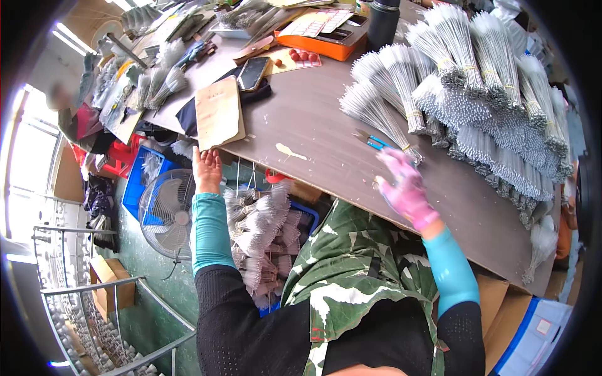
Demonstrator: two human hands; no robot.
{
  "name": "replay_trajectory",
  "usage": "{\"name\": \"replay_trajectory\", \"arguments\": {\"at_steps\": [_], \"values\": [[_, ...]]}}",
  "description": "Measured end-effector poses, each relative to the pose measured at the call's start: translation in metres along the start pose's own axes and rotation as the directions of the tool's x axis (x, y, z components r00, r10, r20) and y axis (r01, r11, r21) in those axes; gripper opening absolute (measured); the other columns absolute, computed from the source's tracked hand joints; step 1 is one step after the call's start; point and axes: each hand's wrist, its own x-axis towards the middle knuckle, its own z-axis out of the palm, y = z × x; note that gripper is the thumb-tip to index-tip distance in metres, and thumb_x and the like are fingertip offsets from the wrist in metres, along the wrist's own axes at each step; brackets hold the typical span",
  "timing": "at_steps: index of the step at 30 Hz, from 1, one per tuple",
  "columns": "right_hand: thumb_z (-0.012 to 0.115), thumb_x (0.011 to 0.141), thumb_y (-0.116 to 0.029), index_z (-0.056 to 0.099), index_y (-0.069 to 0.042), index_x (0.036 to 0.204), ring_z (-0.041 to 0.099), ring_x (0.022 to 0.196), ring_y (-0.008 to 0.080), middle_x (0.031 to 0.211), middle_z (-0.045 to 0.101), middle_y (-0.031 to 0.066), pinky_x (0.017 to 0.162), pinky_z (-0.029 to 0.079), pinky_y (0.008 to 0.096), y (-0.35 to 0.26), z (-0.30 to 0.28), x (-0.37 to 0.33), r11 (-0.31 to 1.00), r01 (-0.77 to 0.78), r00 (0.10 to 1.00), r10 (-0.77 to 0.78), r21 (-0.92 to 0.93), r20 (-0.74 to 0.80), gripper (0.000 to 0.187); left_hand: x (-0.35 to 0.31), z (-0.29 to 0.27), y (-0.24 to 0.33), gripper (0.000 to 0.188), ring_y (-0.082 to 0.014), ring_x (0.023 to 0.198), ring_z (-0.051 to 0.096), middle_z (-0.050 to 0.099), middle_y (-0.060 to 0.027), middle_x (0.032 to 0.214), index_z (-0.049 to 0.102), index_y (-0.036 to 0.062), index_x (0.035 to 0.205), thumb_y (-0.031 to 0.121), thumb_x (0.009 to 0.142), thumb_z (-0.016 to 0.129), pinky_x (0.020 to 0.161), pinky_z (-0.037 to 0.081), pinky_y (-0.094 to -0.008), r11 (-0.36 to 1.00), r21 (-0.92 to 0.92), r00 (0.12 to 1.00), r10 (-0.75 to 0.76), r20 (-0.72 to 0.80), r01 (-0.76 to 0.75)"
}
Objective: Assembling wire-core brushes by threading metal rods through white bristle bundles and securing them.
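My left hand (207, 170) is bare, palm turned up with its fingers stretched out, and nothing lies in it. Its fingertips are at the table edge, just below a worn tan notebook (219, 109). My right hand (409, 191), in a pink glove, is over the table near its front edge, slightly blurred, with fingers apart and no held thing visible. Just beyond it lies a small blue-handled cutting tool (376, 141). A tied bundle of thin wire stems with pale tips (379, 113) lies beside that tool.
Many similar bundles are piled on the right (495, 106). A phone (253, 73), red balls (303, 56), an orange box (326, 45) and a dark bottle (383, 25) stand farther back. Below the left edge are a fan (168, 213) and more bundles (260, 232). Another person (78, 119) is at far left.
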Motion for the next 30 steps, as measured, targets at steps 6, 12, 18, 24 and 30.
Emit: {"name": "replay_trajectory", "arguments": {"at_steps": [6,12,18,24,30], "values": [[0.053,0.079,-0.014,0.056,-0.008,0.11,0.055,0.092,0.0269,0.105,0.056,0.0115,0.077,0.047,0.0365,0.024,0.074,0.054,0.892,0.052,0.996,-0.079,-0.449,-0.043,0.032,0.023,-0.017,0.013,0.012,-0.0145,0.079,0.062,0.063,-0.0015,0.082,0.059,0.0093,0.088,0.021,0.088,0.059,0.059,0.047,-0.022,0.994,-0.049,0.956,0.103,0.273,-0.093],[0.05,0.08,-0.015,0.058,-0.01,0.093,0.056,0.083,0.0242,0.088,0.056,0.0083,0.068,0.046,0.0367,0.03,0.061,0.049,0.814,0.11,0.993,-0.119,-0.57,0.022,0.016,-0.067,0.016,0.011,0.013,-0.0138,0.072,0.054,0.059,-0.0005,0.082,0.058,0.0063,0.091,0.018,0.092,0.053,0.062,0.044,-0.0212,0.972,-0.227,0.902,0.149,0.405,-0.059],[0.049,0.082,-0.012,0.055,-0.01,0.093,0.058,0.074,0.0256,0.086,0.056,0.0095,0.064,0.047,0.0386,0.046,0.055,0.033,0.928,0.053,0.991,-0.093,-0.368,-0.093,0.013,-0.089,0.039,-0.022,0.008,-0.0057,0.067,0.053,0.056,0.0047,0.076,0.059,0.0097,0.089,0.017,0.091,0.056,0.056,0.042,-0.0165,0.995,0.025,0.909,0.076,0.41,-0.095],[0.053,0.091,-0.033,0.058,-0.006,0.088,0.059,0.06,0.0259,0.067,0.059,0.0099,0.057,0.045,0.0329,0.062,0.021,0.021,0.929,-0.244,0.861,0.34,0.28,-0.377,0.028,-0.07,0.03,-0.03,0.01,-0.0044,0.067,0.055,0.061,0.0056,0.082,0.061,0.0124,0.093,0.021,0.089,0.059,0.053,0.038,-0.0166,0.952,0.275,0.925,0.022,0.38,-0.136],[0.07,0.075,-0.032,0.06,-0.009,0.101,0.061,0.08,0.0305,0.097,0.058,0.0125,0.068,0.049,0.0392,0.07,-0.006,0.018,0.884,-0.339,0.94,0.302,-0.323,-0.162,0.037,-0.07,0.023,-0.009,0.032,-0.0043,0.062,0.053,0.06,0.0035,0.074,0.059,0.0094,0.104,0.037,0.088,0.057,0.05,0.033,-0.0173,0.761,0.635,0.991,0.115,0.07,-0.133]]}}
